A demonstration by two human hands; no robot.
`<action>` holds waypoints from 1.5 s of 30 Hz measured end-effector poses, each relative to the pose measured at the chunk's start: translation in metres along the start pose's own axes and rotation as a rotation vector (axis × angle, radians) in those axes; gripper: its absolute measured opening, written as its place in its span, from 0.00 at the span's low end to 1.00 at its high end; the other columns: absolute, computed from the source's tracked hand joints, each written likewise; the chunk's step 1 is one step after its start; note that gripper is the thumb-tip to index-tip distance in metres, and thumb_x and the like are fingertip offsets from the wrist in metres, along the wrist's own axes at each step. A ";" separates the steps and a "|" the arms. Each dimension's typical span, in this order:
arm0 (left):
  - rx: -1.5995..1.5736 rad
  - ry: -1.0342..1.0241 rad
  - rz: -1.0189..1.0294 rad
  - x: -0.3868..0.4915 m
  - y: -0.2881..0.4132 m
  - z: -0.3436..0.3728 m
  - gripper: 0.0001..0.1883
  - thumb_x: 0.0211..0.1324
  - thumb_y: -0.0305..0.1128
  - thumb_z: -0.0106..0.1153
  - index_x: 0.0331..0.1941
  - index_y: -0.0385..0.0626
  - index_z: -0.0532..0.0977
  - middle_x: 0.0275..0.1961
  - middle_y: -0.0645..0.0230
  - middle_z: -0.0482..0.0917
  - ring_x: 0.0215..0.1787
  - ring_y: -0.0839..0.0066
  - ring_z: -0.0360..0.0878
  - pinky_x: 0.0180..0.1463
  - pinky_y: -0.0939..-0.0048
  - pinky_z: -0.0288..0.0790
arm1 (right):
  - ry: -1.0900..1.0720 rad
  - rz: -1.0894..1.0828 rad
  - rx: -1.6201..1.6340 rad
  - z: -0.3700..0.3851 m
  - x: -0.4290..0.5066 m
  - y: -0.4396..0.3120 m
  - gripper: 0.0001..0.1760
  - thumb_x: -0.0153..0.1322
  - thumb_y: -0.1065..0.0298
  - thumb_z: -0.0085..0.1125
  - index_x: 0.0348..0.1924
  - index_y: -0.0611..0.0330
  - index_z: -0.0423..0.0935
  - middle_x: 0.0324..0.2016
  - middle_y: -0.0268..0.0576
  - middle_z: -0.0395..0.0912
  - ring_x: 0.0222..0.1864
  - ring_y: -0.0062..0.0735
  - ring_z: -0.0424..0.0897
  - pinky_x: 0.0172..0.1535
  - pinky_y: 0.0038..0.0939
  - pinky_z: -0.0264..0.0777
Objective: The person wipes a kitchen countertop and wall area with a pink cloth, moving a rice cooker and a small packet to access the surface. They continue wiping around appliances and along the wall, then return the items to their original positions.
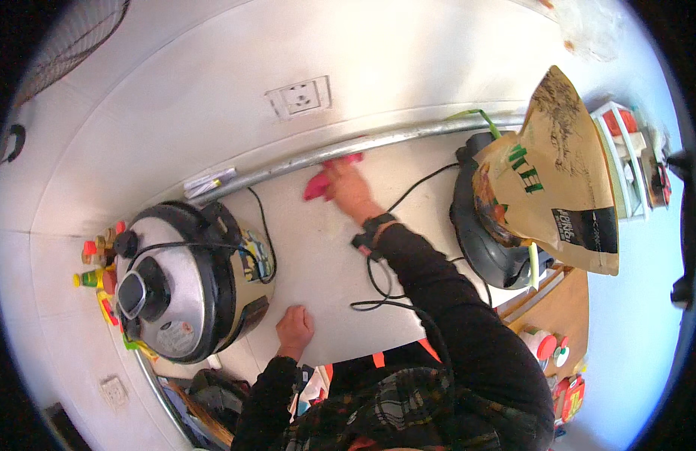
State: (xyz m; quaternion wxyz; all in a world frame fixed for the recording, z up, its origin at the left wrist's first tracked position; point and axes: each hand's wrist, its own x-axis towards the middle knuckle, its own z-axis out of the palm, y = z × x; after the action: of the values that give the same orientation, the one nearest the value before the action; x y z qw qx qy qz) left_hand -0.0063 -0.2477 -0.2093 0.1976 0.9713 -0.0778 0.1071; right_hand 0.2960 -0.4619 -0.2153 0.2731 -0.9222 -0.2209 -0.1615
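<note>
My right hand (348,189) reaches to the back of the white countertop (319,253) and presses a crumpled pink cloth (317,186) against it, close to a metal pipe (336,149) along the wall. The hand is slightly blurred. Near the front edge my left hand (296,327) rests on the surface, curled into a loose fist with nothing visible in it. To its left stands an electric pressure cooker (178,282) with a silver lid and a black knob. A black cable (381,304) lies under and beside my right forearm.
On the right, a tan paper pouch (568,169) bearing print rests on a black appliance (477,237). Seasoning bottles (97,276) stand behind the cooker. A wall socket (300,97) sits above the pipe. Red-lidded jars (542,345) stand on a wooden surface (568,304) at lower right.
</note>
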 end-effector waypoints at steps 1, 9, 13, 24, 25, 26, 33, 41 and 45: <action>0.006 -0.023 -0.009 -0.001 0.000 -0.001 0.06 0.52 0.31 0.55 0.35 0.48 0.73 0.32 0.66 0.76 0.28 0.62 0.78 0.28 0.61 0.73 | 0.026 0.044 0.028 -0.009 -0.004 0.016 0.19 0.63 0.71 0.55 0.48 0.63 0.74 0.49 0.53 0.73 0.50 0.47 0.74 0.51 0.42 0.71; 0.008 -0.003 -0.048 -0.003 0.003 -0.002 0.05 0.53 0.32 0.55 0.33 0.48 0.72 0.30 0.66 0.75 0.25 0.62 0.77 0.27 0.62 0.73 | 0.078 0.433 -0.446 -0.081 -0.031 0.113 0.14 0.60 0.71 0.57 0.38 0.67 0.80 0.48 0.58 0.73 0.51 0.56 0.70 0.57 0.49 0.63; -0.006 -0.026 -0.065 -0.001 0.002 -0.003 0.05 0.53 0.32 0.55 0.33 0.48 0.71 0.30 0.66 0.75 0.25 0.63 0.77 0.27 0.63 0.74 | -0.017 0.398 -0.161 -0.050 -0.025 0.044 0.17 0.58 0.75 0.57 0.40 0.65 0.79 0.53 0.59 0.72 0.55 0.57 0.69 0.60 0.44 0.63; 0.013 -0.002 -0.067 -0.003 0.003 0.001 0.06 0.53 0.32 0.55 0.35 0.48 0.72 0.33 0.66 0.77 0.25 0.62 0.78 0.27 0.63 0.74 | -0.139 -0.137 0.108 -0.006 0.015 -0.102 0.30 0.57 0.67 0.62 0.54 0.60 0.73 0.61 0.58 0.65 0.65 0.59 0.61 0.66 0.44 0.58; 0.022 -0.009 -0.071 -0.003 0.002 0.001 0.06 0.52 0.32 0.55 0.34 0.48 0.72 0.32 0.66 0.77 0.25 0.63 0.78 0.27 0.63 0.74 | -0.135 -0.163 0.049 0.003 0.018 -0.103 0.29 0.58 0.67 0.61 0.54 0.61 0.73 0.60 0.57 0.65 0.65 0.58 0.61 0.67 0.44 0.57; 0.029 -0.037 -0.087 -0.003 0.002 0.000 0.06 0.52 0.32 0.55 0.34 0.48 0.72 0.32 0.66 0.77 0.25 0.63 0.78 0.27 0.63 0.74 | -0.132 -0.187 -0.010 0.013 0.020 -0.102 0.29 0.59 0.66 0.60 0.54 0.62 0.73 0.60 0.56 0.66 0.64 0.57 0.62 0.67 0.44 0.57; 0.005 -0.002 -0.064 -0.002 0.003 -0.001 0.05 0.53 0.31 0.56 0.33 0.48 0.72 0.31 0.65 0.76 0.24 0.62 0.77 0.26 0.63 0.73 | -0.184 -0.219 -0.127 0.003 0.016 0.001 0.22 0.65 0.72 0.49 0.53 0.64 0.73 0.55 0.52 0.71 0.61 0.50 0.66 0.65 0.40 0.59; -0.008 -0.024 -0.087 0.003 0.005 -0.004 0.03 0.54 0.31 0.55 0.31 0.49 0.70 0.30 0.67 0.76 0.24 0.64 0.77 0.27 0.66 0.73 | -0.035 0.114 -0.344 -0.048 -0.002 0.066 0.20 0.60 0.75 0.54 0.46 0.65 0.76 0.50 0.53 0.74 0.55 0.52 0.70 0.60 0.41 0.64; -0.003 0.006 -0.082 0.002 0.006 -0.004 0.04 0.53 0.31 0.55 0.30 0.49 0.70 0.30 0.66 0.75 0.24 0.64 0.76 0.26 0.65 0.73 | -0.155 0.133 -0.188 -0.001 0.015 0.000 0.19 0.53 0.75 0.57 0.39 0.65 0.76 0.46 0.55 0.74 0.50 0.53 0.73 0.55 0.43 0.69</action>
State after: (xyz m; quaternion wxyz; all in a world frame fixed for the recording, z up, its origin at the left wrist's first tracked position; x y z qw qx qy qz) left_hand -0.0060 -0.2519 -0.2025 0.2037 0.9730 -0.0375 0.1017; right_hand 0.3087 -0.4575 -0.2084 0.1777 -0.9660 -0.1638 -0.0913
